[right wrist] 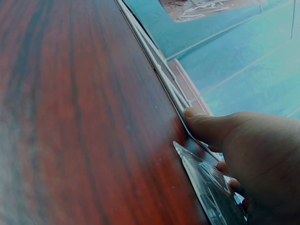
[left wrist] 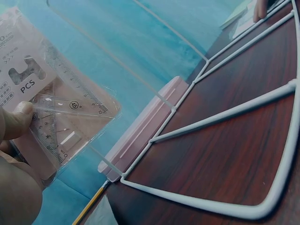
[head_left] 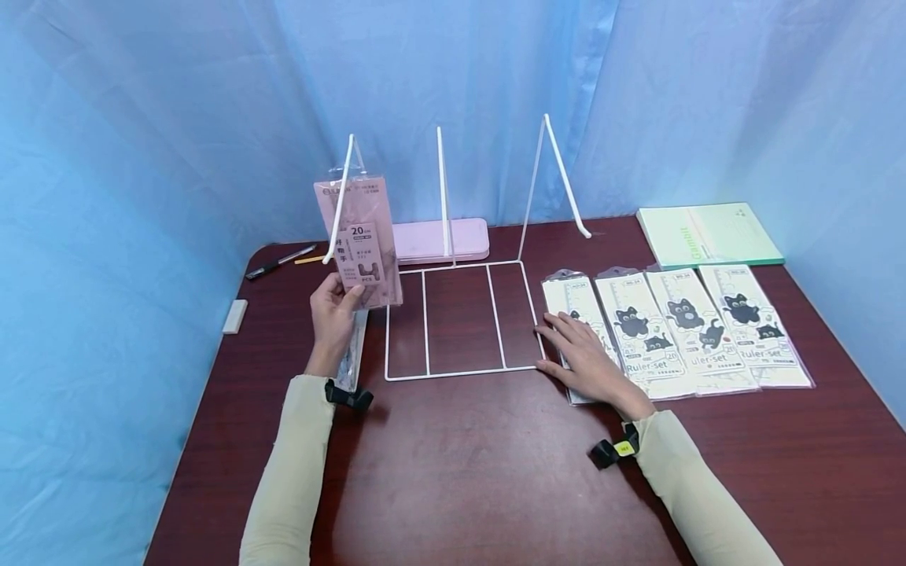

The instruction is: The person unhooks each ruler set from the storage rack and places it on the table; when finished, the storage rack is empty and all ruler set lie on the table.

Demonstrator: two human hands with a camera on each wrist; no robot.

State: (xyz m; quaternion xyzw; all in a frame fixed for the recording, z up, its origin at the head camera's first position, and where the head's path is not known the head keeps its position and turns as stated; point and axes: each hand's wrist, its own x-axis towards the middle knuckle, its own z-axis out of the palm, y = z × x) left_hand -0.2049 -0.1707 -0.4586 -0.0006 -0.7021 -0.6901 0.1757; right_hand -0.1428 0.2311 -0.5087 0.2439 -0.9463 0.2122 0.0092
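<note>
My left hand pinches the lower edge of a pink ruler set package, thumb in front. The package is upright at the left prong of a white wire rack, and that prong crosses in front of it. Whether its hanging hole is threaded on the prong, I cannot tell. Clear rulers and a set square show through its plastic in the left wrist view. My right hand touches the rack's right base wire with thumb and fingertips, fingers fairly straight, partly over the nearest white cat-printed ruler set package.
Several more white ruler set packages overlap at right, before a green notebook pack. Behind the rack lies a pink case. A pen, a pencil and a white eraser are at left. Another package lies beneath my left hand.
</note>
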